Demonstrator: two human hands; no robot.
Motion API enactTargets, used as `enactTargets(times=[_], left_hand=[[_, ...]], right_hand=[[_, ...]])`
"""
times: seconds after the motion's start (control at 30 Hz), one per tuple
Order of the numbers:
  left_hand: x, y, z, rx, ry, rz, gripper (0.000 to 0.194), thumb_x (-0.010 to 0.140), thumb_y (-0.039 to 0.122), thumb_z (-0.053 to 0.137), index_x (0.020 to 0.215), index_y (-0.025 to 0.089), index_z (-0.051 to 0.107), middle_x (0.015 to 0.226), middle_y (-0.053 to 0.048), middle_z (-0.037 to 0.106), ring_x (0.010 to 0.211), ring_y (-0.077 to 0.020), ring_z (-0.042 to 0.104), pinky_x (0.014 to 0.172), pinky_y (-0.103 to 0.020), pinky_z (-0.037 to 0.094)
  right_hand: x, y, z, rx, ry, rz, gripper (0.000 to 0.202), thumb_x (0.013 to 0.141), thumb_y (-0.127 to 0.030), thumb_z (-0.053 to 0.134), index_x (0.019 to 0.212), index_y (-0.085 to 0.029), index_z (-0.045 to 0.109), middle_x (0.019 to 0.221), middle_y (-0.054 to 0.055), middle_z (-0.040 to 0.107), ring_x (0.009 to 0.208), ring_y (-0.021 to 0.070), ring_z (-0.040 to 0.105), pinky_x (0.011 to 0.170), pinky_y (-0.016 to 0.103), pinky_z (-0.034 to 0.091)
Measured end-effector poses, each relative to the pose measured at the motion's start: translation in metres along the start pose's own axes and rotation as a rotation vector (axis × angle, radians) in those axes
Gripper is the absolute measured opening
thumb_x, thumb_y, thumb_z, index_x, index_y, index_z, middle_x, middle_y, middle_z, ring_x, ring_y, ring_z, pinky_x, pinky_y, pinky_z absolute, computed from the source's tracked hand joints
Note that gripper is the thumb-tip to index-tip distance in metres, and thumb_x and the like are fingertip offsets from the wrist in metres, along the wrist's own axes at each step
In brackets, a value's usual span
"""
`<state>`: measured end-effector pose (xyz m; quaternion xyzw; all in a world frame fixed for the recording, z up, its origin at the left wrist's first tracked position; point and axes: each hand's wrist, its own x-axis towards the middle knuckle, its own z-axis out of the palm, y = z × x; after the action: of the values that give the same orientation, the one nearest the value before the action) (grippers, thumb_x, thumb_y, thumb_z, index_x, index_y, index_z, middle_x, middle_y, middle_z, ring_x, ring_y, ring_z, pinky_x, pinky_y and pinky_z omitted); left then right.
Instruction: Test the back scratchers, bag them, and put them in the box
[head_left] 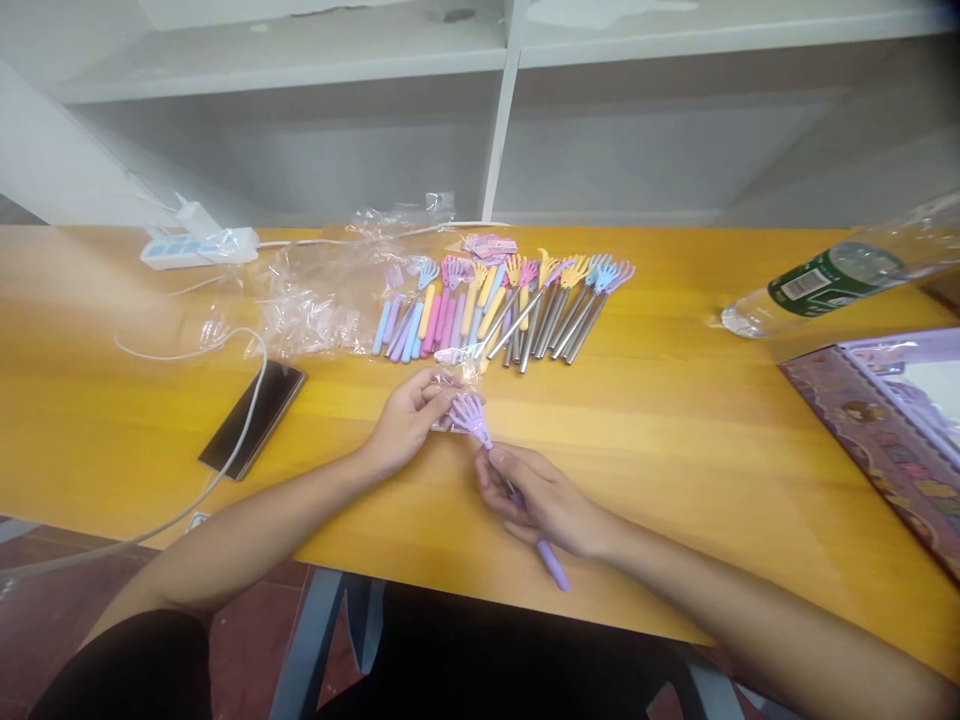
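My right hand (536,497) is closed around the shaft of a purple back scratcher (553,565), whose claw-shaped head points up and left while its handle sticks out below the palm. My left hand (409,420) pinches a small clear plastic bag (448,424) right at the claw head; whether the claw tips are inside the bag I cannot tell. Just beyond my hands lies a row of back scratchers (525,310) with claws in blue, pink, yellow and purple. Some in that row show coloured handles, others metal shafts.
Crumpled clear plastic bags (315,310) lie left of the row. A phone (253,420) rests under a white cable, near a power strip (199,248). On the right are a lying plastic bottle (832,275) and a purple printed box (877,430). Shelving (499,130) stands behind the table.
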<state>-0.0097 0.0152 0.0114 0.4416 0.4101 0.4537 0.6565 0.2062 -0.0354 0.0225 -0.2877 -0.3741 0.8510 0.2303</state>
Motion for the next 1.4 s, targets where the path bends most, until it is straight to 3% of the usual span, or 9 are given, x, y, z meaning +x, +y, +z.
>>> enactTargets(times=[0.1, 0.23, 0.47, 0.67, 0.87, 1.03, 1.2, 1.4], left_hand=[[-0.003, 0.001, 0.002, -0.069, -0.029, 0.011, 0.040, 0.095, 0.048, 0.079, 0.114, 0.016, 0.065, 0.112, -0.015, 0.083, 0.097, -0.0238, 0.080, 0.089, -0.033, 0.061], [-0.006, 0.003, 0.003, -0.116, -0.096, 0.004, 0.040, 0.099, 0.048, 0.074, 0.120, 0.015, 0.067, 0.128, -0.020, 0.079, 0.099, -0.0272, 0.081, 0.096, -0.041, 0.061], [-0.012, 0.003, 0.006, -0.103, -0.135, 0.004, 0.041, 0.101, 0.047, 0.072, 0.126, 0.015, 0.072, 0.133, -0.018, 0.077, 0.111, -0.0285, 0.078, 0.103, -0.042, 0.059], [-0.016, 0.006, 0.007, -0.050, -0.168, 0.036, 0.047, 0.104, 0.049, 0.068, 0.139, 0.018, 0.069, 0.141, -0.018, 0.073, 0.115, -0.0284, 0.076, 0.106, -0.042, 0.058], [-0.016, 0.007, 0.004, -0.001, -0.179, 0.076, 0.045, 0.107, 0.050, 0.062, 0.139, 0.018, 0.066, 0.146, -0.019, 0.069, 0.110, -0.0271, 0.077, 0.106, -0.043, 0.059], [-0.015, 0.010, 0.007, 0.057, -0.203, 0.112, 0.047, 0.106, 0.048, 0.065, 0.142, 0.018, 0.061, 0.144, -0.019, 0.071, 0.109, -0.0264, 0.079, 0.103, -0.039, 0.060], [-0.014, 0.012, 0.009, 0.073, -0.196, 0.103, 0.050, 0.104, 0.050, 0.067, 0.141, 0.018, 0.060, 0.142, -0.020, 0.072, 0.111, -0.0278, 0.079, 0.102, -0.039, 0.061], [-0.012, 0.013, 0.008, 0.084, -0.159, 0.105, 0.049, 0.104, 0.050, 0.068, 0.138, 0.016, 0.061, 0.137, -0.019, 0.075, 0.106, -0.0256, 0.081, 0.101, -0.037, 0.061]], right_hand=[[0.002, 0.001, 0.000, 0.023, 0.018, -0.004, 0.045, 0.107, -0.061, 0.053, 0.092, -0.019, 0.051, 0.061, -0.009, 0.041, 0.042, 0.0027, 0.019, 0.037, 0.014, 0.022], [0.003, 0.002, 0.000, 0.033, 0.016, 0.013, 0.047, 0.105, -0.061, 0.055, 0.087, -0.019, 0.051, 0.058, -0.009, 0.041, 0.041, 0.0028, 0.019, 0.036, 0.014, 0.021], [0.006, 0.000, -0.002, 0.057, 0.063, -0.009, 0.048, 0.101, -0.060, 0.058, 0.078, -0.018, 0.051, 0.056, -0.008, 0.039, 0.040, 0.0025, 0.016, 0.037, 0.016, 0.016], [0.007, 0.000, -0.005, 0.113, 0.047, -0.056, 0.032, 0.094, -0.040, 0.062, 0.073, -0.018, 0.052, 0.058, -0.006, 0.037, 0.044, 0.0036, 0.016, 0.039, 0.018, 0.014], [0.007, -0.003, -0.002, 0.107, 0.027, -0.139, 0.035, 0.102, -0.043, 0.064, 0.081, -0.016, 0.056, 0.059, -0.007, 0.036, 0.047, 0.0045, 0.025, 0.045, 0.018, 0.025], [0.003, -0.002, 0.000, 0.012, 0.037, -0.120, 0.037, 0.108, -0.053, 0.057, 0.094, -0.018, 0.055, 0.064, -0.005, 0.049, 0.045, 0.0085, 0.043, 0.041, 0.021, 0.043], [0.001, -0.004, 0.001, -0.096, 0.113, -0.076, 0.042, 0.107, -0.061, 0.054, 0.107, -0.019, 0.055, 0.065, -0.008, 0.048, 0.036, 0.0060, 0.035, 0.030, 0.018, 0.032], [0.002, -0.011, 0.003, -0.073, 0.290, -0.099, 0.044, 0.098, -0.059, 0.069, 0.093, -0.015, 0.061, 0.063, -0.007, 0.042, 0.044, 0.0036, 0.027, 0.034, 0.017, 0.022]])
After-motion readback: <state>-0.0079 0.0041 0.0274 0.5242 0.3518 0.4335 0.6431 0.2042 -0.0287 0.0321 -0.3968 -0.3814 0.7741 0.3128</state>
